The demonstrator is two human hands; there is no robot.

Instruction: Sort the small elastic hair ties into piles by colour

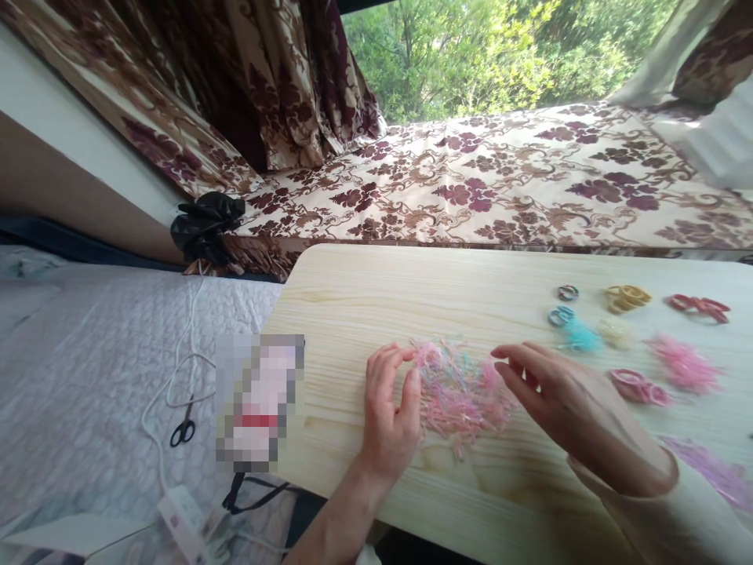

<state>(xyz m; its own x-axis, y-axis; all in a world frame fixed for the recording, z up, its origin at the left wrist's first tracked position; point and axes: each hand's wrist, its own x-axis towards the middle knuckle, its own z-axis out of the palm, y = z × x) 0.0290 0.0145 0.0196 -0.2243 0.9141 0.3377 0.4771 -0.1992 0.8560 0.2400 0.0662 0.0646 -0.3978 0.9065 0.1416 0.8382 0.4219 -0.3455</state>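
A loose heap of tiny thin bands (452, 400), mostly pink with some blue and lilac, lies on the wooden table. They look like mini elastic hair bands, too small to make out singly. My left hand (391, 404) rests at the heap's left edge, fingers curved and thumb apart, touching the nearest strands. Above the right edge is my right hand (565, 400), palm down, its bent fingers apart and apparently holding nothing. To its right are a turquoise pile (582, 336), a cream pile (616, 333), a pink pile (685, 363) and a lilac pile (709, 467) of similar bands.
Thicker hair ties lie at the right: blue (561, 315), multicoloured (568, 292), yellow (628, 297), red (700, 306) and pink (638, 387). A blurred-out object (262, 404) sits at the table's left edge. Scissors (183, 430) and a power strip (185, 522) are on the bed.
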